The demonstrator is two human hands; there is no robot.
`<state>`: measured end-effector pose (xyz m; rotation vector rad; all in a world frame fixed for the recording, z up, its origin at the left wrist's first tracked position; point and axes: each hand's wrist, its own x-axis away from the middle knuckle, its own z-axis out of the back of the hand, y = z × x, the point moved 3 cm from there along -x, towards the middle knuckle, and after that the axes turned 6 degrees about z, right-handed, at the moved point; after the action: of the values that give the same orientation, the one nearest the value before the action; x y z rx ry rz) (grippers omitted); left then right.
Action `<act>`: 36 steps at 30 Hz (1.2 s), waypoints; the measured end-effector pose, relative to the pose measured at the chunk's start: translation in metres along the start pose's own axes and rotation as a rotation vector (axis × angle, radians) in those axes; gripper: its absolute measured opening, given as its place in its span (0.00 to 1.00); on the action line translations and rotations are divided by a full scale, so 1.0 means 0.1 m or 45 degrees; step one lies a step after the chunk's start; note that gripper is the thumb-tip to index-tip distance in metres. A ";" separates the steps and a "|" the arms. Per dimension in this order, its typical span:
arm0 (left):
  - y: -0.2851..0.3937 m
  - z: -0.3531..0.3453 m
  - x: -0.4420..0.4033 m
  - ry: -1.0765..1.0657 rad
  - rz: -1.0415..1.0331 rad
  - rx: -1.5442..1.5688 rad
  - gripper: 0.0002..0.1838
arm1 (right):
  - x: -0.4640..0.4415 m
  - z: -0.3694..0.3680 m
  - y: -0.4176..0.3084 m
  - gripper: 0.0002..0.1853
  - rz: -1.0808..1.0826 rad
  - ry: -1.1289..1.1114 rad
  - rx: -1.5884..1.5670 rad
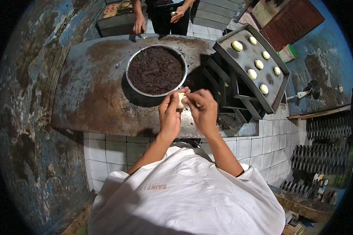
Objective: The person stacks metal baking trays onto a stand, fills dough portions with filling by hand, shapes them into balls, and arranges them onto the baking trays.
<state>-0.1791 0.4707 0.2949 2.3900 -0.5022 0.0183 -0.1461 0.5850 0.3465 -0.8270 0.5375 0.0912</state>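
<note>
A small pale piece of dough [181,101] is held between my two hands, just in front of the bowl. My left hand [170,114] cups it from the left, fingers curled around its far side. On the right, my right hand [202,109] pinches the dough's edge with bent fingers. Whether anything is inside the dough is hidden by my fingers. Right beyond my hands, a wide round metal bowl [128,80] full of dark crumbly filling [157,70] rests on the worn table [94,102].
At right, a metal tray [243,66] with several round dough balls [258,64] sits tilted on stacked metal trays or racks [239,92]. Across the table stands another person, one hand [139,24] low near the edge, the other hand [179,14] holding a pale piece. A white bucket [287,53] stands behind the tray.
</note>
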 end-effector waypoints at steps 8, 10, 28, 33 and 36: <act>-0.01 -0.04 -0.08 -0.259 -0.038 -0.012 0.15 | -0.06 0.03 0.19 0.09 -0.555 0.009 -0.659; -0.07 0.01 -0.06 -0.102 0.103 0.069 0.15 | -0.02 0.07 0.17 0.10 -0.556 0.039 -0.619; -0.65 -0.47 -0.19 0.084 -0.118 -0.296 0.14 | 0.15 0.45 0.63 0.11 -0.693 0.119 -0.631; -0.94 -0.64 -0.32 0.272 0.036 -0.278 0.16 | 0.28 0.74 0.57 0.14 -0.409 0.112 -0.461; -1.07 -0.84 -0.32 0.232 0.250 -0.294 0.18 | 0.36 1.03 0.65 0.14 -0.364 0.078 -0.453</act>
<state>-0.1601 0.6093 0.2873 2.0830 -0.6145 0.2501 -0.0908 0.6991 0.3417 -1.2499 0.4614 -0.1053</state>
